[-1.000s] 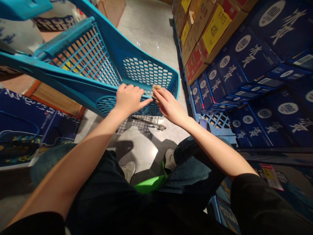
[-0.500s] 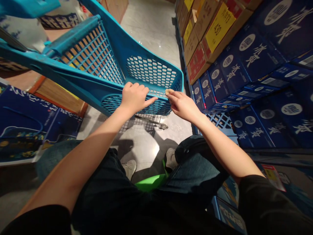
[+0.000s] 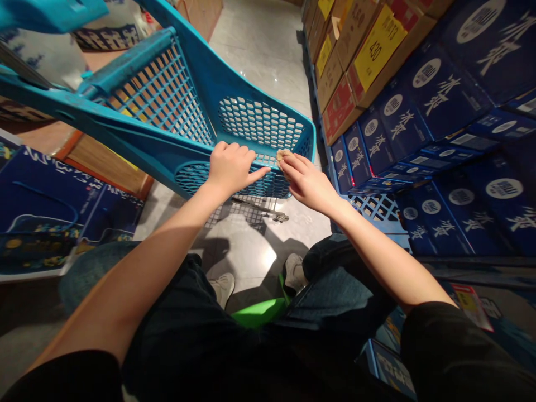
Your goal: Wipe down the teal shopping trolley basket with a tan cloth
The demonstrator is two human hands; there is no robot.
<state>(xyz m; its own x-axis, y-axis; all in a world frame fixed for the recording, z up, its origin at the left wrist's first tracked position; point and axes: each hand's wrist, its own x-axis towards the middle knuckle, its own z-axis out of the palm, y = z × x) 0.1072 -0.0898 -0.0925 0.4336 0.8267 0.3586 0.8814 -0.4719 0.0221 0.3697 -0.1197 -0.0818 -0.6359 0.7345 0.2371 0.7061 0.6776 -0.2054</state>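
A blue shopping cart (image 3: 251, 124) with a perforated plastic basket stands slanted in front of me. My left hand (image 3: 231, 167) grips its near upper rim, fingers over the edge and thumb stretched along the side. Further toward the basket's right end, my right hand (image 3: 305, 180) is closed on a crumpled beige cloth (image 3: 283, 157) and presses it to the same rim. Most of the cloth is hidden under the fingers. Below the basket a caster wheel (image 3: 282, 217) shows.
Dark blue boxes (image 3: 431, 125) and brown cartons (image 3: 349, 84) with yellow price sheets are stacked at right. A blue printed bag (image 3: 46, 212) stands at left beside a wooden stand (image 3: 104, 164). Something green (image 3: 259, 312) lies under me, between my legs.
My right hand has slid the cloth slightly left along the rim. My left hand keeps its grip on the cart.
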